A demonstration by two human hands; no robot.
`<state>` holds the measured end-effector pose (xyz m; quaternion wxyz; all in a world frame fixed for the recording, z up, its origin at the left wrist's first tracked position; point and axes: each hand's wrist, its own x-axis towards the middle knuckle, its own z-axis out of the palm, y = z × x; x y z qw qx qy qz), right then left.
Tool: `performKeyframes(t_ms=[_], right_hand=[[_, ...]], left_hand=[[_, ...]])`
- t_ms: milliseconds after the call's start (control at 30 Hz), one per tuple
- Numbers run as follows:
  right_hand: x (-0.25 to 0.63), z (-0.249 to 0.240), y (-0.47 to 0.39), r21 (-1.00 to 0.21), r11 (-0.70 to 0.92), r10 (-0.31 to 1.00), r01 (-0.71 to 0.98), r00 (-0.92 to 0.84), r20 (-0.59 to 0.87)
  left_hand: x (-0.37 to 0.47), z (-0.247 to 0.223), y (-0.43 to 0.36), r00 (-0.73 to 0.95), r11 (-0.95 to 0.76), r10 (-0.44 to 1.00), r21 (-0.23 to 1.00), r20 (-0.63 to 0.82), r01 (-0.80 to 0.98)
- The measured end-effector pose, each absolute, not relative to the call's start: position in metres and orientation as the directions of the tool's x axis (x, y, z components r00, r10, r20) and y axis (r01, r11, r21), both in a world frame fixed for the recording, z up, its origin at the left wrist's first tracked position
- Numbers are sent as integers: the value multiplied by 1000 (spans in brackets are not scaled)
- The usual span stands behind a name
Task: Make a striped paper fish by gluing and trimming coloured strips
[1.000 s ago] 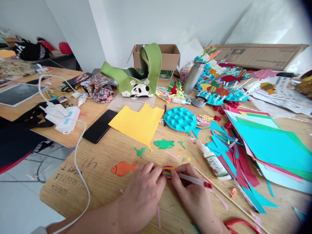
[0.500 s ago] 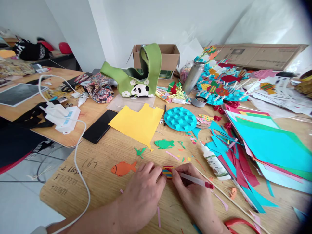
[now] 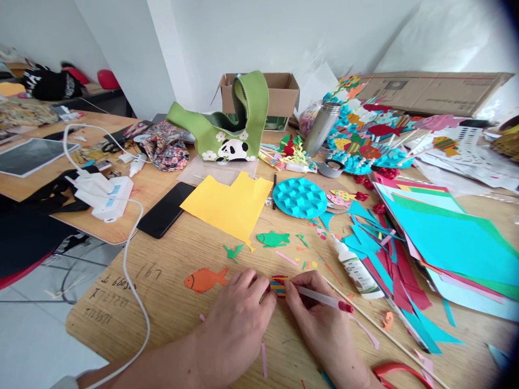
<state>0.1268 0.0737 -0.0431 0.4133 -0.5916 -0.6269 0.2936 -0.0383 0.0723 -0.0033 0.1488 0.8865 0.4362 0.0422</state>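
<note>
My left hand (image 3: pixel 245 313) is closed, its fingers bent down on the left end of a small striped paper piece (image 3: pixel 279 287) in red, blue and yellow. Much of that piece is hidden under both hands. In my right hand (image 3: pixel 322 319) is a pen (image 3: pixel 324 298) with a clear barrel and a red end, its tip down at the striped paper. An orange paper fish (image 3: pixel 205 279) lies to the left of my left hand. Beyond the hands rests a green paper fish (image 3: pixel 273 239), among small paper scraps.
A white glue bottle (image 3: pixel 359 270) and a thin wooden stick (image 3: pixel 373 317) lie to the right, with red scissors handles (image 3: pixel 399 373) at the front edge. Coloured sheets (image 3: pixel 458 237) are stacked beyond. Yellow paper (image 3: pixel 231 205), a black phone (image 3: pixel 166 210) and a power strip (image 3: pixel 105 194) with its cable lie left.
The pen's red end has shifted slightly left and up. My left hand and the striped paper look almost still.
</note>
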Motion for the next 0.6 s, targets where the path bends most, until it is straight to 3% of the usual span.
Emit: performKeyframes(t_ms=[600], right_hand=[[127, -43, 72, -869, 129, 986, 477, 30, 163]], left_hand=[[-39, -2, 73, 622, -580, 780, 292, -71, 761]])
